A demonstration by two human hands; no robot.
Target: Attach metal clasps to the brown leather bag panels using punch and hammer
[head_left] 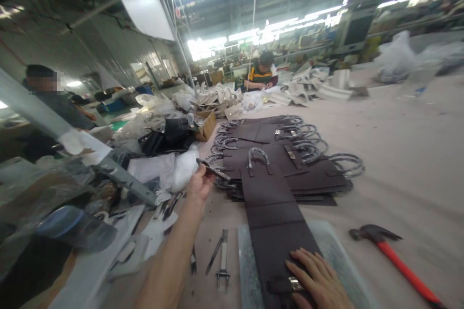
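My left hand (200, 184) is closed around a slim dark piece (218, 172), its kind unclear, at the left edge of the stacked bag panels (319, 178). My right hand (319, 277) lies with fingers spread on a long dark brown bag panel (273, 207). Beside its fingers is a short strap with a metal clasp (294, 284). A plastic-wrapped handle (258, 155) arches from the panel's far end, which overlaps the stack. The near end rests on a pale translucent slab (331, 246).
A red-handled hammer (398, 265) lies at right. Left of the slab are a metal pronged tool (224, 263) and a thin dark tool (214, 255). A metal post (123, 176) slants across the left. A cardboard box (207, 125) stands behind; two people are farther back.
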